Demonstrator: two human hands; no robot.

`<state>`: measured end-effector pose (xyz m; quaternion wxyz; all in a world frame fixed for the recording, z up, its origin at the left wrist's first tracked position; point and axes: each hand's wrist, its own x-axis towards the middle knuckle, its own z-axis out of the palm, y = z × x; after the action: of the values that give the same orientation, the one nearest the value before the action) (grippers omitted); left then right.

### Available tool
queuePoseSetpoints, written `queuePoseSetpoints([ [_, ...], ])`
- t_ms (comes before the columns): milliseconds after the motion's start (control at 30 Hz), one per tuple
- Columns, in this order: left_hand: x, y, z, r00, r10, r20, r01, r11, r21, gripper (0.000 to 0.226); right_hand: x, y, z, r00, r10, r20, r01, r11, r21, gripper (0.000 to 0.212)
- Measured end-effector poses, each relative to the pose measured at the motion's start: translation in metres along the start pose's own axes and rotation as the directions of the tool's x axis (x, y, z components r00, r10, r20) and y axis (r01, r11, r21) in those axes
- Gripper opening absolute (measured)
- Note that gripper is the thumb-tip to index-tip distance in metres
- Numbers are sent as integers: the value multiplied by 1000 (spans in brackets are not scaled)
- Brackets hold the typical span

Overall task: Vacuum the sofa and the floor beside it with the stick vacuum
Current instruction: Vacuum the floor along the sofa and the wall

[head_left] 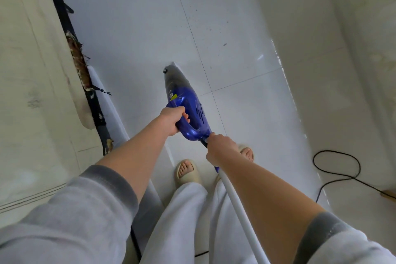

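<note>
Blue stick vacuum held over the white tiled floor, long axis running from about 5 o'clock at the feet up toward 12 o'clock, grey nozzle end farthest from the body. Left hand wrapped around the looped blue handle, fingers curled through the opening. Right hand clenched on the dark neck just behind the handle, where the white tube begins and slants back down toward 5 o'clock past the right forearm. Left hand thus the nearer one to the nozzle; right hand the rear, steering one.

Sofa along the 9 o'clock side, cream cover with a worn, frayed patch at its lower edge near 10 o'clock. Vacuum body well apart from that edge, roughly parallel to it. Dark specks of dirt scattered on the tile toward 1 o'clock, beyond the nozzle tip and slightly to its right. Black power cord looped on the floor at 3 to 4 o'clock, clear of the machine.

Nozzle contact with the floor hard to confirm; tip appears low but possibly raised. Judging by the layout, next stroke likely a push straight ahead along the axis with a slight swing toward 1 o'clock to meet the specks, then a pass toward 9 o'clock along the sofa base. Cord a possible snag on any backward step.
</note>
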<state>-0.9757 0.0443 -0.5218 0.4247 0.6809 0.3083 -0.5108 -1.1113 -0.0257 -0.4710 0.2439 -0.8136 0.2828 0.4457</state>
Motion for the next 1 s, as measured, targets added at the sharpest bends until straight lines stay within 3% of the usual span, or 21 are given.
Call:
queuePoseSetpoints([
  [567,-22,17,88,1000,-29,-12,28,998,-55,12,9,88,-56,997,-24,72,28,998,-62,36],
  [1000,-41,-1,157,998,-60,34,62,995,-75,16,-3,160,-60,998,10,58,-7,998,-56,35],
])
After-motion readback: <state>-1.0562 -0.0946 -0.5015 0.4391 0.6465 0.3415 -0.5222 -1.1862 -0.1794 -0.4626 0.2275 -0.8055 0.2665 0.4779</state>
